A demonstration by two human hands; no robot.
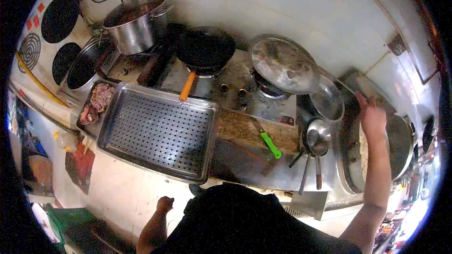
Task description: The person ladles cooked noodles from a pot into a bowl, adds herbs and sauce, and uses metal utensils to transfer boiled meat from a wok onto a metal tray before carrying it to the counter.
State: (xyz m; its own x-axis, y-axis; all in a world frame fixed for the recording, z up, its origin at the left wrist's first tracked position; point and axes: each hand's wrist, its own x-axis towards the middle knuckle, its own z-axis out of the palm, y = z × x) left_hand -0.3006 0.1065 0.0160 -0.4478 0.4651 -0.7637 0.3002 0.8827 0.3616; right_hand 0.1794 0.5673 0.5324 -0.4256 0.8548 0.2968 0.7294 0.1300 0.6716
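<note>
My left hand (165, 205) hangs low beside my body, over the pale floor. Its fingers look curled in, and nothing shows in them. At the right, my right hand (373, 116) reaches over the sink (351, 160) towards its back edge. Its fingers are stretched and apart; whether they touch anything there I cannot make out. Close by on the left lean a clear round lid (327, 99) and a metal ladle (318, 134) with a long handle. A large metal pot or basin (400, 148) stands just right of my forearm.
A perforated metal tray (157, 134) covers the left counter, beside a container of meat (100, 99). A wok (205, 47) with a wooden handle (188, 86), a tall stockpot (136, 26) and a big lid (285, 63) occupy the stove. A green-handled tool (270, 145) lies in front.
</note>
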